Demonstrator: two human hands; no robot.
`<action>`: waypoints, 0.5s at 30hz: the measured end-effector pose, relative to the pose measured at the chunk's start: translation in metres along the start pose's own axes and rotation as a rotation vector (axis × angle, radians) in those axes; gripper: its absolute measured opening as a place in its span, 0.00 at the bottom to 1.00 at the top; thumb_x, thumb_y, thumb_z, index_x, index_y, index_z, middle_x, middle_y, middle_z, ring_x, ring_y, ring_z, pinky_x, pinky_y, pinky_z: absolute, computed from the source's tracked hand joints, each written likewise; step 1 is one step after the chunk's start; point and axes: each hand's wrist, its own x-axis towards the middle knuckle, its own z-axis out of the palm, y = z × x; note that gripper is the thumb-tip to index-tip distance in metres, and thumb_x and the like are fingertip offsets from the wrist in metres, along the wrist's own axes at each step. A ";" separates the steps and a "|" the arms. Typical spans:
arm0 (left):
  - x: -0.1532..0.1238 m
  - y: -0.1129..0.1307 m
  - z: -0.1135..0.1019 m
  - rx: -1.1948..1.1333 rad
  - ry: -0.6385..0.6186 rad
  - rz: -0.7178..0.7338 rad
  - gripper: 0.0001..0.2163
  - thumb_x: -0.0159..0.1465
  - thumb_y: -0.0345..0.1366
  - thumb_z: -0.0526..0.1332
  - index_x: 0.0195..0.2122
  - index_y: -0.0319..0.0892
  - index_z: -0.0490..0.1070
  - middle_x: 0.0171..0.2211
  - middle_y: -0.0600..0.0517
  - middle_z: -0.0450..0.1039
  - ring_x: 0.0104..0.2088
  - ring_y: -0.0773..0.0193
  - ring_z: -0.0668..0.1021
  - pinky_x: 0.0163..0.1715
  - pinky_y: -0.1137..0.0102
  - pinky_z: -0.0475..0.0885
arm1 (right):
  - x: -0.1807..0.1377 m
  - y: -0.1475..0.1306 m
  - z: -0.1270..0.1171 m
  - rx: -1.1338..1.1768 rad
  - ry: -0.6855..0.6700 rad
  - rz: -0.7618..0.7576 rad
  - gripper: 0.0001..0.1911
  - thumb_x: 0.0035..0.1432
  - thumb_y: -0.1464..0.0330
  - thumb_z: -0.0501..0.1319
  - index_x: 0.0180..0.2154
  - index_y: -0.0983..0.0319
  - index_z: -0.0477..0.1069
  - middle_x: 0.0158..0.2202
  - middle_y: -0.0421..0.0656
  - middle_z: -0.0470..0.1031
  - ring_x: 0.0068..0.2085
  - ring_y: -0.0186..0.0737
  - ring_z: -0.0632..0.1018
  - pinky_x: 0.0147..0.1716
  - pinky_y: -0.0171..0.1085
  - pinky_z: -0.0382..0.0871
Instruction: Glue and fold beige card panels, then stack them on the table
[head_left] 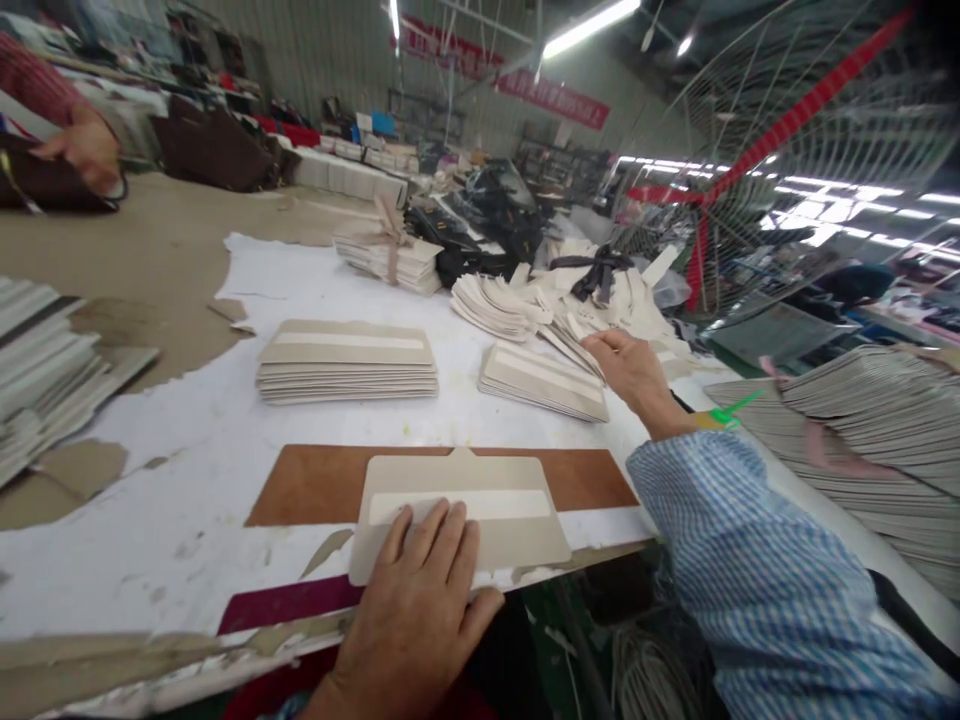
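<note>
My left hand (pixel 431 585) lies flat, fingers stretched out, on a beige panel (pixel 517 545) with rounded corners, a small tab on its upper edge and a pale strip along it. Under that panel is a brown leather-like strip (pixel 300 485) on the white table covering. My right hand (pixel 630 375) reaches to the far right, thumb and fingers pinched at the end of a cream strip (pixel 574 345) among a fanned bunch. Just below it sits a short stack of beige panels (pixel 544 380). A taller stack of similar panels (pixel 345 365) stands to the left.
A fan (pixel 705 195) with red blades and a wire cage stands at the right. Large bundles of grey-beige pieces (pixel 885 430) lie beside it. More pieces (pixel 52 375) are piled at the left. Another person's hand (pixel 86 150) holds a dark brown item at the upper left.
</note>
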 end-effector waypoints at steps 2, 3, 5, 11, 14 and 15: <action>0.000 -0.001 0.001 0.007 0.024 0.003 0.22 0.76 0.49 0.53 0.53 0.38 0.78 0.57 0.44 0.80 0.58 0.49 0.78 0.62 0.51 0.62 | 0.014 -0.009 -0.001 -0.043 0.022 -0.033 0.14 0.59 0.59 0.64 0.35 0.61 0.83 0.34 0.44 0.82 0.39 0.47 0.78 0.43 0.43 0.69; 0.000 -0.001 0.002 0.010 0.038 0.004 0.22 0.75 0.49 0.53 0.53 0.38 0.78 0.57 0.44 0.80 0.58 0.49 0.77 0.63 0.51 0.62 | 0.019 -0.012 0.000 -0.061 0.032 -0.037 0.14 0.59 0.59 0.63 0.35 0.62 0.83 0.32 0.43 0.80 0.36 0.46 0.77 0.41 0.42 0.68; 0.000 -0.003 0.003 0.012 0.055 0.014 0.22 0.75 0.50 0.54 0.54 0.39 0.78 0.57 0.45 0.80 0.58 0.49 0.77 0.64 0.51 0.61 | 0.026 -0.014 0.001 -0.091 0.040 -0.013 0.16 0.60 0.58 0.62 0.37 0.62 0.82 0.28 0.42 0.78 0.33 0.43 0.76 0.36 0.40 0.66; -0.005 -0.012 0.016 0.033 0.112 0.089 0.22 0.72 0.51 0.57 0.52 0.39 0.79 0.56 0.43 0.81 0.56 0.50 0.78 0.68 0.54 0.55 | 0.035 0.010 0.008 -0.245 0.001 0.049 0.19 0.65 0.57 0.60 0.39 0.64 0.82 0.29 0.41 0.78 0.33 0.42 0.76 0.33 0.37 0.64; -0.008 -0.022 0.027 0.081 0.173 0.173 0.21 0.72 0.51 0.58 0.52 0.40 0.79 0.54 0.43 0.81 0.55 0.52 0.79 0.72 0.53 0.51 | 0.048 0.037 0.005 -0.356 -0.018 0.108 0.19 0.70 0.59 0.57 0.38 0.65 0.81 0.28 0.42 0.78 0.33 0.42 0.77 0.33 0.38 0.67; -0.009 -0.026 0.031 0.100 0.196 0.200 0.21 0.71 0.51 0.58 0.51 0.40 0.79 0.54 0.43 0.82 0.54 0.52 0.80 0.73 0.53 0.49 | 0.053 0.047 0.004 -0.394 -0.030 0.129 0.19 0.72 0.59 0.57 0.38 0.65 0.80 0.29 0.42 0.78 0.33 0.42 0.78 0.34 0.38 0.69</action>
